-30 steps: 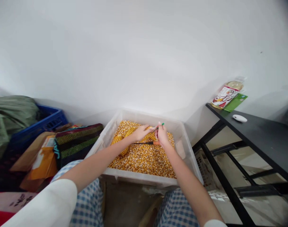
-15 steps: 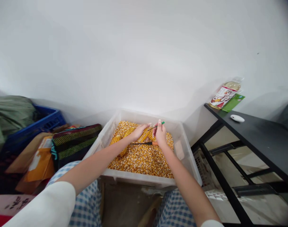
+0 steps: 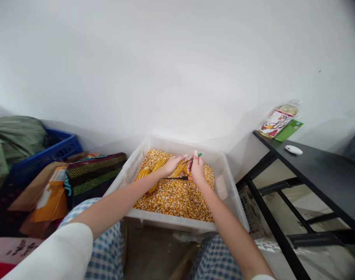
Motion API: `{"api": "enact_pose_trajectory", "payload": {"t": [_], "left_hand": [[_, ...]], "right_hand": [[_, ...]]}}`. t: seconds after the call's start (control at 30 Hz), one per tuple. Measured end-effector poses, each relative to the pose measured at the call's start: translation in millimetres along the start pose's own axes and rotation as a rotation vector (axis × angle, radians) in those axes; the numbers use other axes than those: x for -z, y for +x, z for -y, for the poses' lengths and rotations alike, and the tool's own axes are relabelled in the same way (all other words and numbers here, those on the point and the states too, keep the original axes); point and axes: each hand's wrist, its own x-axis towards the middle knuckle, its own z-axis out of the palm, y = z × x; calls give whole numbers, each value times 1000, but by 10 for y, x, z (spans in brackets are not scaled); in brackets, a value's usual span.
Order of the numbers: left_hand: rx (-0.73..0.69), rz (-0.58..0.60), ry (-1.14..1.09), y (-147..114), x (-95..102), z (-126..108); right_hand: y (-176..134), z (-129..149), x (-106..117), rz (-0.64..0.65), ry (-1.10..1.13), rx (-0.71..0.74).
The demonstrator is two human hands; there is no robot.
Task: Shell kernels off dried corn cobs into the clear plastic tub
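Observation:
My left hand [image 3: 172, 165] is closed over the end of a yellow corn cob [image 3: 180, 168], its fingers partly hiding it. My right hand [image 3: 197, 169] grips a thin, dark-shafted tool with a green end [image 3: 200, 154], like a small screwdriver. Its shaft points left toward the cob and my left fingers; where the tip touches is too small to tell. Just below both hands, a second tool with a black shaft and an orange-and-black handle [image 3: 185, 178] lies across the loose corn kernels [image 3: 177, 200]. More corn cobs [image 3: 142, 172] rest left of my left wrist.
A translucent plastic bin [image 3: 232, 194] holds the corn, against a white wall. At right stands a black table [image 3: 323, 167] bearing a bottle [image 3: 278, 120], a green packet [image 3: 288, 130] and a white oval object [image 3: 294, 149]. Cardboard [image 3: 46, 194] and a blue crate [image 3: 63, 144] sit at left.
The view has shifted slightly. The green-ended tool in my right hand has dipped and tilted a little, while my left hand stays at the cob.

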Motion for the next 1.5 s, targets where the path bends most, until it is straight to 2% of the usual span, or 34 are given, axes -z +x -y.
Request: {"api": "enact_pose_trajectory", "payload": {"t": [0.27, 0.47, 0.67, 0.77, 0.93, 1.1, 1.2, 1.3, 1.4, 1.5], "left_hand": [[-69, 47, 125, 29, 3, 85], [-74, 33, 98, 65, -8, 51], [-34, 19, -4, 33, 33, -20], [-47, -23, 66, 14, 53, -37], [-40, 28, 203, -4, 46, 13], [-29, 28, 227, 8, 16, 81], [-16, 22, 157, 30, 20, 73], [36, 7, -24, 44, 34, 51], [195, 9, -258, 29, 43, 29], [330, 20, -399, -2, 47, -4]], "right_hand": [[66, 1, 65, 61, -80, -48], [117, 9, 102, 70, -19, -53], [19, 62, 4, 32, -5, -11], [-18, 35, -22, 46, -40, -10], [14, -6, 13, 86, -104, -40], [62, 22, 66, 142, -186, -104], [65, 22, 63, 158, -202, -142], [73, 21, 57, 126, -138, -129], [91, 59, 73, 42, -24, -68], [98, 122, 96, -25, 81, -2]]}}
